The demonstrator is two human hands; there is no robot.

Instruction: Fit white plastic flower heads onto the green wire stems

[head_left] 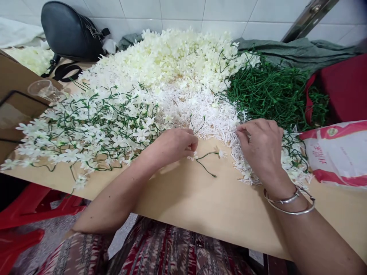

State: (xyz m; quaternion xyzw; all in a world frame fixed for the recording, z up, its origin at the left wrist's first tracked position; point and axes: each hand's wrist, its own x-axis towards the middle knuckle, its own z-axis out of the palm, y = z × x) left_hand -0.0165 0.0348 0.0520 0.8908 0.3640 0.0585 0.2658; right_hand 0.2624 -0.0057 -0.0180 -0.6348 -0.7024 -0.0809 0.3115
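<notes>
Overhanging white stamens, right hand sits curled

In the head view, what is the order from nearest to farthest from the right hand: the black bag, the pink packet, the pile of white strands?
1. Pile of white strands: beneath and left of the right hand.
2. Pink packet: to its right.
3. Black bag: back left.

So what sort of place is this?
Perhaps an informal craft workroom: heaps of pale artificial blossoms and a pile of green stems cover much of a table.
</notes>
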